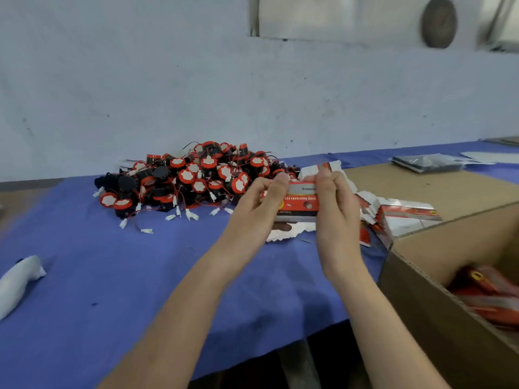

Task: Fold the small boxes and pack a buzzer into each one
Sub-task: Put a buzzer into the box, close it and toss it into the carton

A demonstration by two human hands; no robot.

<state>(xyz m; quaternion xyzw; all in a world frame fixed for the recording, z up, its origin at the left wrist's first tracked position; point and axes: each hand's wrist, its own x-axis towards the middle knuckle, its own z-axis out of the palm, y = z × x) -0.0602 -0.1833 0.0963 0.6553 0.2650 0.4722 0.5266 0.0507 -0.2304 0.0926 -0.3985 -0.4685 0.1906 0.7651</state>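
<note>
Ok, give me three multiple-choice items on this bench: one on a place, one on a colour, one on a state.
1. The buzzer pile lies: A on a shelf; B on the cloth, left of the small box; C on a chair.
2. The cloth is: A blue; B green; C yellow.
3. The small box is: A taped shut; B crushed; C held by left hand and right hand.
Key: 1 B, it rests on the cloth; 2 A, blue fabric shows; 3 C, fingers of both hands grip it.

small box (299, 202): red-grey, flat, held aloft | buzzers (191, 178): red-black heap on blue cloth
</note>
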